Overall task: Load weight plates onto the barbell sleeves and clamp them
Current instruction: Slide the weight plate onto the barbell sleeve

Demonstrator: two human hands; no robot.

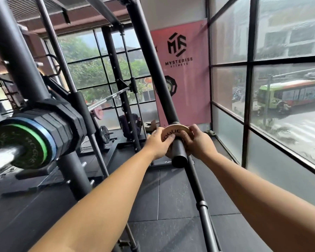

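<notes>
Plate (173, 132): small, tan, threaded on black barbell sleeve (179, 151), near its open end | step: I'd push it squarely inward, both sides even, so it won't bind | hands: my left hand (159, 143) and right hand (198, 142) curl round opposite edges, gripping it

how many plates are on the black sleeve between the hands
1: a small tan Rogue plate on the black sleeve, gripped by the left hand and right hand. Others could be hidden behind it.
</notes>
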